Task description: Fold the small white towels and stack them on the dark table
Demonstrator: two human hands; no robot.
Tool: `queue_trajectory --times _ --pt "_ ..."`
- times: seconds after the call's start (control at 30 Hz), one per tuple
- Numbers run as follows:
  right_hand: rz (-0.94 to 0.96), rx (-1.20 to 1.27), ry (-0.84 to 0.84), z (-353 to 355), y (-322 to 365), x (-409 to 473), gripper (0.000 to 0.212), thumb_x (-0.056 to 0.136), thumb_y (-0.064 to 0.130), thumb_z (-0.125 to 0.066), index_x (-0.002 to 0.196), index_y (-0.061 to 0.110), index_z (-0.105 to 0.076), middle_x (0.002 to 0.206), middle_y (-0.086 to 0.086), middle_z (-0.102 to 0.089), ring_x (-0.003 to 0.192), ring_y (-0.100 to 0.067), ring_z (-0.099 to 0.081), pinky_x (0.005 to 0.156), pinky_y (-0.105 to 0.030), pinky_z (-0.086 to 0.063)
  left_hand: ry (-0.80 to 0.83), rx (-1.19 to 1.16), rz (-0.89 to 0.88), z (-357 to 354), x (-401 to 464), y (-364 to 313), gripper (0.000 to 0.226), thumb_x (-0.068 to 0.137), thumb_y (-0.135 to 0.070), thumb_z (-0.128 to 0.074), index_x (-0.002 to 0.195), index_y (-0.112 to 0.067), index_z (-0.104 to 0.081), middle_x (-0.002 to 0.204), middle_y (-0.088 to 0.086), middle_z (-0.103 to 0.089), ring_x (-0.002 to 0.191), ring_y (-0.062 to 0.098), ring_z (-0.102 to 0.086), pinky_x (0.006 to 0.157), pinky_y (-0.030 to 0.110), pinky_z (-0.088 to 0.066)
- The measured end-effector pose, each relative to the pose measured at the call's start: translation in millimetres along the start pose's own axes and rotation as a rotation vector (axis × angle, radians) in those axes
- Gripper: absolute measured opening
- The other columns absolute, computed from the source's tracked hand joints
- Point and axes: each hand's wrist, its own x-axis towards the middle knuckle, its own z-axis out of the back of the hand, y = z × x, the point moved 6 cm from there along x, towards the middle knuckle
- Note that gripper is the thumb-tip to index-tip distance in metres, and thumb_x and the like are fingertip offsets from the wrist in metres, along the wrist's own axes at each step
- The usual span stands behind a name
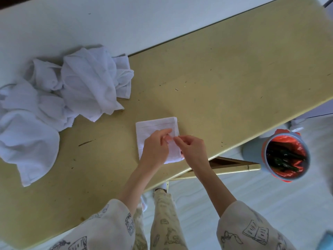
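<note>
Lying flat near the front edge of the yellowish, scratched wooden table (225, 73), a small white towel folded into a square (153, 126) is the landmark item; all positions below are given from it. Left hand (155, 147): rests on the folded towel's near half, fingers loosely curled toward the towel's right edge, thumb and forefinger meeting there; whether they pinch the cloth or only touch it cannot be told. Right hand (191, 147): at the folded towel's right edge, fingertips drawn together just beside those of the left hand, thumb tucked under the near right corner of the cloth, apparently nipping the edge between thumb and fingers. Both forearms bare, running back from the towel to wide cream sleeves printed with dark line drawings (252, 231). Heap of crumpled, unfolded white towels (72, 91): to the left of the folded towel and farther from the person, well apart from it, spread across the join between the yellowish table and an adjoining pale white surface (126, 24) beyond. Round grey bin lined with a red bag, dark contents inside (286, 156): to the right of the folded towel, off the table, on the pale floor. Printed cream trousers (165, 222): below the table edge, nearer than the towel.
</note>
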Motion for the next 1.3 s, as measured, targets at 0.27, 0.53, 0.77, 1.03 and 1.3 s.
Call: queue_trajectory --times 0.27,0.53,0.77,1.03,1.3 --pt "-0.028 -0.025 -0.041 0.9 -0.3 5.3 0.017 0.088 0.018 -0.058 0.096 0.005 -0.068 0.069 0.006 -0.058 0.062 -0.010 -0.052 0.066 -0.024 -0.040 -0.210 0.646 -0.489 10.8 -23.6 17.5 0.037 0.086 -0.013 -0.035 0.117 -0.015 -0.057 0.120 0.006 -0.053 0.120 0.026 -0.040 0.091 0.037 -0.039" --pt "-0.080 -0.047 0.048 2.1 -1.1 12.9 0.012 0.085 0.016 -0.058 0.074 0.020 -0.061 0.083 -0.007 -0.070 0.086 -0.028 -0.067 0.083 -0.048 -0.054 0.040 0.892 -0.531 -10.1 -21.1 49.6 0.061 0.091 -0.049 -0.035 0.142 -0.016 -0.032 0.152 0.017 -0.018 0.142 0.035 -0.009 0.114 0.048 -0.014" --pt "-0.004 -0.129 0.028 6.7 4.2 10.5 0.014 0.084 0.018 -0.060 0.097 0.011 -0.061 0.092 -0.003 -0.068 0.089 -0.022 -0.065 0.084 -0.044 -0.054 0.023 0.900 -0.513 -12.3 -22.2 49.0 0.062 0.093 -0.051 -0.030 0.145 -0.019 -0.025 0.155 0.015 -0.008 0.143 0.032 -0.003 0.115 0.048 -0.008" --pt "0.716 -0.698 -0.299 -20.3 18.8 -23.4 0.038 0.091 0.012 -0.034 0.123 0.000 -0.049 0.131 -0.019 -0.052 0.127 -0.034 -0.042 0.107 -0.047 -0.034 -0.058 0.783 -0.514 -10.0 -22.4 35.8 0.047 0.097 -0.029 -0.025 0.141 -0.012 -0.032 0.151 0.016 -0.023 0.142 0.030 -0.012 0.113 0.048 -0.015" --pt "0.838 -1.071 -0.233 -47.8 10.2 0.8 0.047 0.094 0.018 -0.033 0.137 0.001 -0.037 0.146 -0.014 -0.039 0.137 -0.028 -0.035 0.110 -0.049 -0.022 -0.165 0.828 -0.513 11.6 -5.1 37.8 0.047 0.094 -0.012 -0.032 0.138 0.002 -0.032 0.148 0.019 -0.028 0.139 0.033 -0.024 0.113 0.045 -0.018"
